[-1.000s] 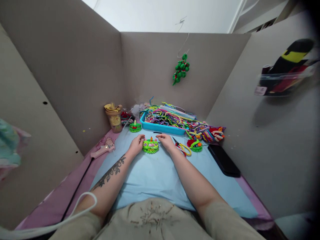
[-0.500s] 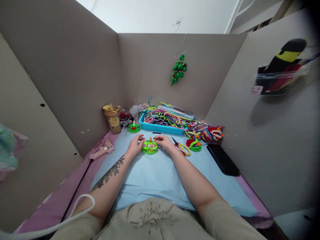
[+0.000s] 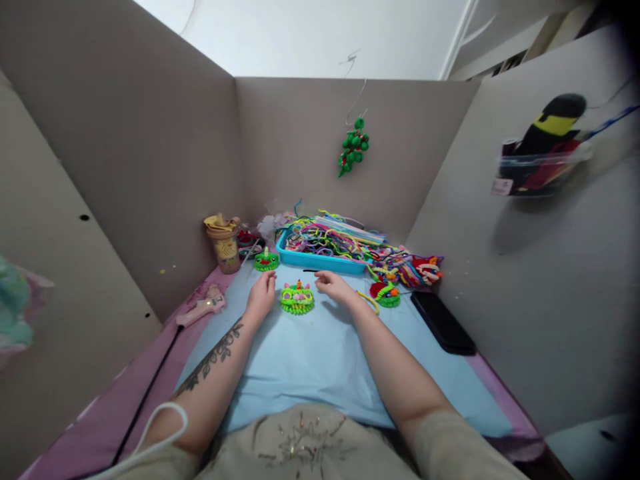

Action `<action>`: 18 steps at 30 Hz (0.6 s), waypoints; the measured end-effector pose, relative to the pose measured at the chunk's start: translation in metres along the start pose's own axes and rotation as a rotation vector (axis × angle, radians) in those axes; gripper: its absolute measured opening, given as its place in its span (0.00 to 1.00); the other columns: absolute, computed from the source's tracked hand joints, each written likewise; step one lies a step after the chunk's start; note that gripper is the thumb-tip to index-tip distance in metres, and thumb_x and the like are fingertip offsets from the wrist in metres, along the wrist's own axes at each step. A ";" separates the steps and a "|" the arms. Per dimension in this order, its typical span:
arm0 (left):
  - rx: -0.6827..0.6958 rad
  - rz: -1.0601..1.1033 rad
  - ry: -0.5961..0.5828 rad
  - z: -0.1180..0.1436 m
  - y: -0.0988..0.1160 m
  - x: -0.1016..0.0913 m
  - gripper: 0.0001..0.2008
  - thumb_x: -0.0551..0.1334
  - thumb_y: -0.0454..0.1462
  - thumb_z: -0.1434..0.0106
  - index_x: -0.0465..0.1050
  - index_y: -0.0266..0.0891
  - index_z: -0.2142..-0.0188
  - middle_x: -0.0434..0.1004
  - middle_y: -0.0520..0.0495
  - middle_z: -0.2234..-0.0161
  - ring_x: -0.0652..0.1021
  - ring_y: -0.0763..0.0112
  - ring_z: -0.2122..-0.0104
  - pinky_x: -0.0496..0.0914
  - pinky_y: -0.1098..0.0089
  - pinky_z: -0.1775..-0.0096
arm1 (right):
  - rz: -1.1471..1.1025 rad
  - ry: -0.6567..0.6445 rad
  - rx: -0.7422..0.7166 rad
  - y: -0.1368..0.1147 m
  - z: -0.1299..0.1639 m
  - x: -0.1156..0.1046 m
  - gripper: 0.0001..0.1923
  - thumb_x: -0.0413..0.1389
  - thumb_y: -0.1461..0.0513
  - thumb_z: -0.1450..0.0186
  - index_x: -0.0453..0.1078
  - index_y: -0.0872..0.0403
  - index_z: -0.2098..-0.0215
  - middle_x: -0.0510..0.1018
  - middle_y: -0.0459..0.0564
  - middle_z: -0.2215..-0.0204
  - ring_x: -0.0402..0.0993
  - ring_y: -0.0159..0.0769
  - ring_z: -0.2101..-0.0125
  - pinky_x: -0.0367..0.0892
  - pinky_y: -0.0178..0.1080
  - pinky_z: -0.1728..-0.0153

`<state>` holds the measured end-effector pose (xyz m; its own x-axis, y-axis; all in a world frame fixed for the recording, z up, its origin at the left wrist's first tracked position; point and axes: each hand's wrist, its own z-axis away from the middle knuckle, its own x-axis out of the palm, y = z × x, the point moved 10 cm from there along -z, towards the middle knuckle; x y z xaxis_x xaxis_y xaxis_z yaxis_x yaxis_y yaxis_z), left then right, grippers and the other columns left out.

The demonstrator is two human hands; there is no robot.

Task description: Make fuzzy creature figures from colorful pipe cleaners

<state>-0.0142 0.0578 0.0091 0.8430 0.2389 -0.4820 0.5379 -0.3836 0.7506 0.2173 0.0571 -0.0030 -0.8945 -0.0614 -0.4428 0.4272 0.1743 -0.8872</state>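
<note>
My left hand (image 3: 261, 293) rests on the pale blue cloth (image 3: 310, 353) that covers the desk, fingers loosely curled and holding nothing, just left of the round, fuzzy neon-green pipe-cleaner figure (image 3: 297, 299). My right hand (image 3: 336, 287) lies just right of it, fingers relaxed and empty, apart from the figure. The figure sits flat on the cloth toward the far edge of the desk, a ruffled ring with pink patches and a small orange tip on top.

Behind it, along the far edge, stands a shallow turquoise plastic tray (image 3: 320, 260) heaped with tangled, many-coloured chenille stems. A smaller green fuzzy figure (image 3: 267, 261) lies left of the tray, and a tan lidded cup (image 3: 223, 241) stands in the far left corner. A red-and-green fuzzy figure (image 3: 387, 293) lies right of my right hand, and a flat black phone (image 3: 443, 323) lies near the right edge. A pink glue gun (image 3: 203, 307) lies at the left edge.
</note>
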 end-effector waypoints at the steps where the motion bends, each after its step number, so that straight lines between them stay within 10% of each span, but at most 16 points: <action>1: -0.025 -0.014 -0.009 0.001 -0.003 -0.001 0.14 0.50 0.39 0.36 0.67 0.39 0.53 0.79 0.42 0.62 0.79 0.63 0.64 0.70 0.63 0.60 | 0.084 -0.048 -0.001 -0.002 0.005 0.004 0.30 0.61 0.57 0.49 0.67 0.54 0.48 0.76 0.56 0.57 0.72 0.42 0.58 0.66 0.43 0.57; 7: -0.117 -0.014 -0.125 0.005 -0.016 0.011 0.14 0.52 0.41 0.37 0.68 0.40 0.54 0.79 0.45 0.71 0.78 0.64 0.70 0.70 0.66 0.64 | 0.338 -0.176 -0.053 -0.010 0.024 0.039 0.63 0.69 0.55 0.63 0.44 0.56 0.34 0.64 0.64 0.44 0.57 0.54 0.43 0.56 0.49 0.46; 18: -0.171 0.377 -0.178 0.002 -0.005 0.022 0.23 0.56 0.41 0.41 0.60 0.35 0.48 0.78 0.39 0.59 0.79 0.63 0.62 0.71 0.65 0.62 | -0.173 0.078 -0.218 -0.013 0.008 0.031 0.46 0.60 0.63 0.50 0.46 0.51 0.37 0.61 0.57 0.44 0.67 0.39 0.52 0.63 0.44 0.50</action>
<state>0.0017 0.0630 -0.0067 0.9741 -0.0521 -0.2198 0.1995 -0.2576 0.9454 0.1855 0.0452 -0.0062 -0.9627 -0.0340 -0.2684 0.2365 0.3754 -0.8962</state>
